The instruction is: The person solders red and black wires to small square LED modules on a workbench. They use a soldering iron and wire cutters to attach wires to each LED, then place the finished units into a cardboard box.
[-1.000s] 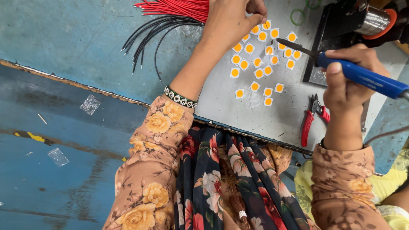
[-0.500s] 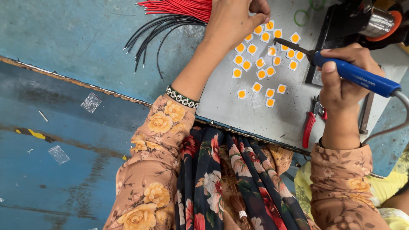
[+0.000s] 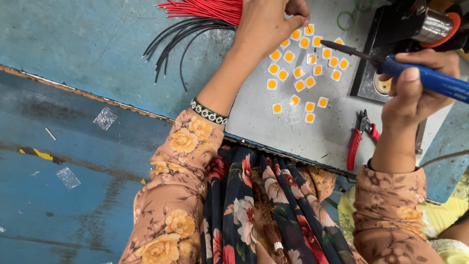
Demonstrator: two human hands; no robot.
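My right hand (image 3: 415, 83) grips a blue-handled soldering iron (image 3: 430, 78); its dark tip points left over a spread of small white squares with orange centres (image 3: 305, 68) on a grey board (image 3: 273, 122). My left hand (image 3: 268, 22) reaches to the top of that spread, fingers pinched together beside a bundle of red wires (image 3: 210, 10). What the fingers pinch is hidden. Black wires (image 3: 171, 44) fan out below the red ones.
Red-handled cutters (image 3: 359, 139) lie on the board near my right wrist. A black stand with a metal and orange spool (image 3: 430, 24) sits at the top right. Two green rings (image 3: 347, 19) lie above the squares. Small clear plastic bags (image 3: 105, 117) lie on the blue surface at left.
My right hand has lifted slightly and swung the iron's tip leftward over the squares. My left hand stays at the top of the spread.
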